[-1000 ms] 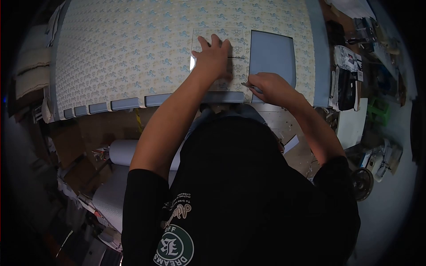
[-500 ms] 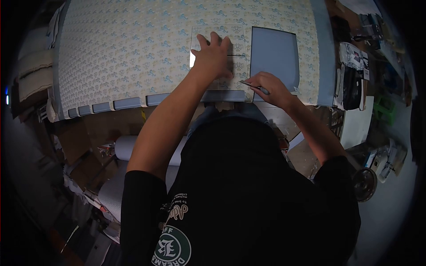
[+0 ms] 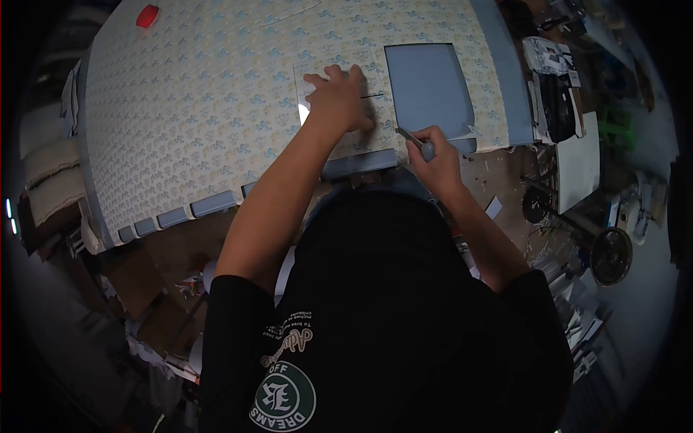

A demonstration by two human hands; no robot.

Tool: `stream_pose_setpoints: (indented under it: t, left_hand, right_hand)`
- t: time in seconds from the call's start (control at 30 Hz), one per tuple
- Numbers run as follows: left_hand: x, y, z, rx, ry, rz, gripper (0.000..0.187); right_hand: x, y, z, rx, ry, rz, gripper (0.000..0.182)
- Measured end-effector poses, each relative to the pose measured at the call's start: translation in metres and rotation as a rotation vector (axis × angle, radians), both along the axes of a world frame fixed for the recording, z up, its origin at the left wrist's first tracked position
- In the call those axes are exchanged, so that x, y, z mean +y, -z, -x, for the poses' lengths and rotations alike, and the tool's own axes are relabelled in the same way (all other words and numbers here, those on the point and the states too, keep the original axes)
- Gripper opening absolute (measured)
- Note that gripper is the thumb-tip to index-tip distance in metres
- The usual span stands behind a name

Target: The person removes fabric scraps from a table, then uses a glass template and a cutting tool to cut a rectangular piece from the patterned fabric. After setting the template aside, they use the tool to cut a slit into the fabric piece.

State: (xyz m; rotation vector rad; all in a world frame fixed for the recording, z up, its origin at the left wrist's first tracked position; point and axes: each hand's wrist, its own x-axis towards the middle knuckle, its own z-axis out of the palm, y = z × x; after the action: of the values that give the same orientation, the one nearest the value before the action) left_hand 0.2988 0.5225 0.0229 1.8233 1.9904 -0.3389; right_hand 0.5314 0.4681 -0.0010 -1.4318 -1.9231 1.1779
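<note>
My left hand (image 3: 336, 101) lies with its fingers spread on a clear rectangular plate (image 3: 377, 128), pressing it against a cream sheet (image 3: 202, 108) with a small blue and yellow pattern. A bright reflection shows at the plate's left edge, and a dark line crosses it. In my right hand (image 3: 440, 164) is a craft knife (image 3: 427, 150) with a grey handle. Its tip touches or nearly touches the sheet beside the plate's right edge. Just right of there, a rectangular cut-out (image 3: 432, 90) in the sheet exposes a blue-grey surface.
Several narrow notches (image 3: 173, 216) along the sheet's near edge show blue-grey beneath. A red round object (image 3: 147, 16) sits at the far left of the table. A black fan-like object (image 3: 611, 256) stands at right, near a white board (image 3: 579, 162). Cloth bundles (image 3: 50, 169) are at left.
The view has shifted and turned, bringing the red object into sight. My right hand has turned, and the knife points more away from me. My left hand stays spread on the plate.
</note>
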Motion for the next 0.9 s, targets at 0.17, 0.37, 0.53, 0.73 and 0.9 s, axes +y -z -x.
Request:
stream_pose_setpoints:
  t: [0.17, 0.37, 0.53, 0.73, 0.9]
  left_hand:
    - [0.008, -0.001, -0.006, 0.144, 0.054, 0.053, 0.118]
    - [0.014, -0.007, -0.006, 0.168, 0.113, 0.124, 0.127]
    - [0.015, -0.002, -0.005, 0.169, 0.132, 0.083, 0.134]
    - [0.019, -0.011, -0.005, 0.182, 0.155, 0.13, 0.14]
    - [0.022, -0.01, -0.007, 0.194, 0.16, 0.164, 0.139]
  right_hand:
    - [-0.022, -0.007, 0.026, -0.07, 0.198, -0.012, 0.023]
    - [-0.033, -0.005, 0.039, -0.099, 0.316, -0.096, 0.023]
    - [-0.036, -0.009, 0.046, -0.156, 0.348, -0.044, 0.024]
    - [-0.038, -0.009, 0.052, -0.208, 0.356, -0.068, 0.023]
    - [-0.043, -0.007, 0.064, -0.268, 0.373, -0.106, 0.022]
